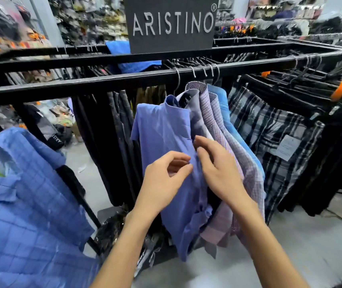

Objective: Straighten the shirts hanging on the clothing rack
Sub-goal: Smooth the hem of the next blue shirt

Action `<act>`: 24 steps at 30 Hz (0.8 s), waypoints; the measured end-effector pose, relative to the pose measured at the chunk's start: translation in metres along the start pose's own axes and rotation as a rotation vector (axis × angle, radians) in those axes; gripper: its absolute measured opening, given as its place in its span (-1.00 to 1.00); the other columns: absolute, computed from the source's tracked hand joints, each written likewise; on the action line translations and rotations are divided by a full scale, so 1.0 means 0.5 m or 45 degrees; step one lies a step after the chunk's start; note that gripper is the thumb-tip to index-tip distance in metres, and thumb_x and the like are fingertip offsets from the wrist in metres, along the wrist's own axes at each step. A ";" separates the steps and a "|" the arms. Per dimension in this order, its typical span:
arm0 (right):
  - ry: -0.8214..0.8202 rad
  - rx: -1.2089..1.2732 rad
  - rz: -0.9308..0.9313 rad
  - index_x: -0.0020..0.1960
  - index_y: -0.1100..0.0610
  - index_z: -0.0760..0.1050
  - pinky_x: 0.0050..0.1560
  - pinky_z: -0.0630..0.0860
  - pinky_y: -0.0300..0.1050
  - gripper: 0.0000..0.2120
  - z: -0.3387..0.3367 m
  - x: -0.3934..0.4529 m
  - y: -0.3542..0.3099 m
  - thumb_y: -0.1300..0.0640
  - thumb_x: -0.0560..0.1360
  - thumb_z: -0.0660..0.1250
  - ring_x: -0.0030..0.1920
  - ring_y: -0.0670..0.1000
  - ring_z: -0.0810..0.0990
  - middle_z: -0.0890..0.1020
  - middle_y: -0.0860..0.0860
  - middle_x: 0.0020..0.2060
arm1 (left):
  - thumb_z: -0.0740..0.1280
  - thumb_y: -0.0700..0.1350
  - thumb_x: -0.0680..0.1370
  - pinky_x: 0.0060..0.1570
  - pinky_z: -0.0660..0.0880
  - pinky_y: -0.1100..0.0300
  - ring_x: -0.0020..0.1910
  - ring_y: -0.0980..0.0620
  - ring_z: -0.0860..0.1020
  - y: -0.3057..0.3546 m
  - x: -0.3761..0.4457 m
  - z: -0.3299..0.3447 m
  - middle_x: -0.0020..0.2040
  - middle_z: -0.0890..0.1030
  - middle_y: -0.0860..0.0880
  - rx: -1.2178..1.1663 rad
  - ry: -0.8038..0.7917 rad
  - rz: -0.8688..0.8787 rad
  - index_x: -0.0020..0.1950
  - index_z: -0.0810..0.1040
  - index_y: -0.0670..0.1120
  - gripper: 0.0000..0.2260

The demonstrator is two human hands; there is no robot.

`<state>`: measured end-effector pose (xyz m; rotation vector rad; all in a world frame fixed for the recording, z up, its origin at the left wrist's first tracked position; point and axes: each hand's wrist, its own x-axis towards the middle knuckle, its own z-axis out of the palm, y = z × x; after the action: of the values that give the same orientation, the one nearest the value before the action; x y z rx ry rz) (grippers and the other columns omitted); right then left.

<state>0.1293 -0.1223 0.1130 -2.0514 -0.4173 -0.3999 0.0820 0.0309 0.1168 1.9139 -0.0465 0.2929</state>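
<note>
Several shirts hang on wire hangers from a black rack rail (103, 84). The nearest is a plain blue shirt (161, 129), and behind it hang lilac checked shirts (213, 113) and a light blue one (221, 100). My left hand (164, 177) is at the blue shirt's front edge, thumb and forefinger pinched at the placket. My right hand (215, 167) lies on the same edge just to the right, fingers curled into the fabric between the blue shirt and the lilac ones.
A dark "ARISTINO" sign (172, 23) stands above the rack. A blue checked shirt (20, 204) hangs at lower left. Dark trousers (108, 142) hang behind the rail, plaid shorts (269, 138) and black garments to the right. Grey floor lies below.
</note>
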 end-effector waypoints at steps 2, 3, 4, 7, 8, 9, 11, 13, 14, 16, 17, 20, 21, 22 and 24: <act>-0.065 0.069 0.085 0.43 0.09 0.50 0.34 0.36 -0.39 -0.66 0.000 -0.023 0.019 0.21 0.68 0.17 0.29 -0.25 0.50 0.59 -0.10 0.29 | 0.46 -0.13 0.55 -0.05 0.50 0.45 -0.05 0.27 0.65 -0.006 -0.012 0.030 -0.01 0.70 0.14 -0.022 0.024 -0.031 0.05 0.66 0.04 -0.88; -0.134 0.107 0.116 0.46 0.07 0.47 0.41 0.36 -0.30 -0.64 0.000 -0.034 0.028 0.20 0.70 0.15 0.34 -0.23 0.49 0.58 -0.10 0.33 | 0.45 -0.13 0.55 -0.06 0.49 0.45 -0.05 0.28 0.64 -0.010 -0.018 0.041 0.00 0.69 0.13 -0.041 0.050 -0.052 0.06 0.64 0.06 -0.88; -0.213 0.163 0.150 0.48 0.06 0.44 0.45 0.35 -0.25 -0.64 -0.002 -0.045 0.040 0.18 0.71 0.14 0.37 -0.24 0.47 0.56 -0.11 0.36 | 0.45 -0.13 0.55 -0.07 0.49 0.45 -0.06 0.29 0.63 -0.014 -0.026 0.053 0.00 0.68 0.15 -0.074 0.080 -0.082 0.07 0.62 0.07 -0.86; -0.407 0.300 0.173 0.51 0.05 0.41 0.47 0.36 -0.19 -0.63 -0.002 -0.071 0.074 0.12 0.73 0.12 0.39 -0.25 0.47 0.56 -0.13 0.38 | 0.47 -0.13 0.54 -0.08 0.50 0.44 -0.10 0.27 0.63 -0.024 -0.057 0.077 -0.05 0.66 0.22 -0.181 0.181 -0.162 0.11 0.55 0.13 -0.77; -0.439 0.296 0.153 0.51 0.04 0.41 0.47 0.37 -0.16 -0.63 0.001 -0.078 0.081 0.10 0.73 0.12 0.39 -0.24 0.49 0.58 -0.14 0.37 | 0.49 -0.14 0.52 -0.06 0.52 0.42 -0.08 0.26 0.64 -0.029 -0.067 0.080 -0.03 0.66 0.22 -0.195 0.207 -0.162 0.13 0.54 0.16 -0.72; -0.462 0.283 0.139 0.50 0.03 0.43 0.45 0.40 -0.13 -0.64 0.003 -0.084 0.088 0.09 0.73 0.13 0.37 -0.23 0.51 0.60 -0.14 0.34 | 0.50 -0.16 0.51 -0.03 0.54 0.39 -0.04 0.25 0.65 -0.035 -0.077 0.083 0.00 0.66 0.21 -0.198 0.226 -0.161 0.14 0.52 0.20 -0.66; -0.531 0.244 0.131 0.40 0.02 0.53 0.35 0.49 -0.08 -0.69 0.008 -0.093 0.096 0.09 0.72 0.16 0.26 -0.19 0.60 0.67 -0.15 0.22 | 0.51 -0.19 0.50 0.03 0.57 0.30 0.04 0.19 0.66 -0.050 -0.093 0.086 0.03 0.66 0.20 -0.201 0.272 -0.182 0.16 0.50 0.25 -0.59; -0.616 0.197 0.091 0.25 0.04 0.61 0.23 0.54 -0.07 -0.75 0.017 -0.104 0.101 0.13 0.71 0.18 0.12 -0.16 0.66 0.72 -0.12 0.08 | 0.51 -0.19 0.49 0.04 0.58 0.21 0.06 0.12 0.67 -0.066 -0.111 0.089 0.03 0.67 0.20 -0.222 0.349 -0.232 0.16 0.52 0.19 -0.62; -0.646 0.196 0.065 0.20 0.06 0.62 0.19 0.56 -0.07 -0.77 0.023 -0.111 0.103 0.15 0.70 0.20 0.08 -0.15 0.66 0.73 -0.11 0.04 | 0.51 -0.19 0.50 0.01 0.59 0.19 0.04 0.10 0.68 -0.074 -0.124 0.094 0.00 0.68 0.17 -0.216 0.395 -0.267 0.12 0.54 0.14 -0.68; -0.655 0.244 0.028 0.19 0.07 0.64 0.19 0.55 -0.14 -0.79 0.032 -0.126 0.109 0.17 0.67 0.25 0.09 -0.19 0.66 0.73 -0.11 0.05 | 0.48 -0.20 0.52 -0.09 0.58 0.18 -0.05 0.06 0.70 -0.091 -0.156 0.106 -0.09 0.71 0.10 -0.169 0.482 -0.327 0.00 0.58 0.04 -0.83; -0.646 0.273 0.020 0.21 0.06 0.65 0.20 0.55 -0.19 -0.79 0.035 -0.135 0.110 0.17 0.66 0.28 0.11 -0.22 0.65 0.73 -0.13 0.07 | 0.48 -0.20 0.52 -0.13 0.57 0.17 -0.11 0.06 0.70 -0.100 -0.173 0.112 -0.15 0.71 0.08 -0.151 0.524 -0.353 -0.06 0.59 0.02 -0.87; -0.685 0.346 0.075 0.15 0.07 0.68 0.13 0.58 -0.14 -0.84 0.049 -0.161 0.119 0.13 0.63 0.35 0.03 -0.18 0.68 0.74 -0.12 -0.01 | 0.48 -0.20 0.51 -0.16 0.58 0.19 -0.18 0.11 0.69 -0.120 -0.213 0.123 -0.19 0.72 0.06 -0.113 0.648 -0.396 -0.11 0.63 -0.03 -0.91; -0.716 0.353 0.086 0.10 0.09 0.68 0.10 0.58 -0.07 -0.85 0.055 -0.170 0.125 0.11 0.63 0.35 -0.02 -0.12 0.68 0.74 -0.08 -0.06 | 0.49 -0.21 0.51 -0.15 0.59 0.24 -0.18 0.14 0.69 -0.123 -0.221 0.124 -0.19 0.72 0.06 -0.105 0.672 -0.405 -0.10 0.64 -0.05 -0.92; -0.741 0.351 0.089 0.07 0.10 0.69 0.06 0.58 -0.01 -0.84 0.062 -0.178 0.132 0.08 0.63 0.35 -0.06 -0.07 0.68 0.74 -0.05 -0.10 | 0.49 -0.21 0.51 -0.16 0.58 0.31 -0.20 0.19 0.68 -0.125 -0.229 0.125 -0.18 0.72 0.08 -0.093 0.681 -0.415 -0.10 0.65 -0.06 -0.92; -0.772 0.355 0.089 0.05 0.10 0.69 0.03 0.58 0.02 -0.84 0.075 -0.190 0.144 0.06 0.62 0.36 -0.11 -0.07 0.66 0.74 -0.05 -0.14 | 0.49 -0.23 0.51 -0.20 0.55 0.40 -0.22 0.23 0.67 -0.135 -0.243 0.126 -0.20 0.72 0.12 -0.058 0.672 -0.452 -0.11 0.65 -0.07 -0.92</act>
<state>0.0812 -0.1359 -0.0015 -1.8738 -0.7152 0.3240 -0.0124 -0.0167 0.0071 1.7083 0.6245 0.5373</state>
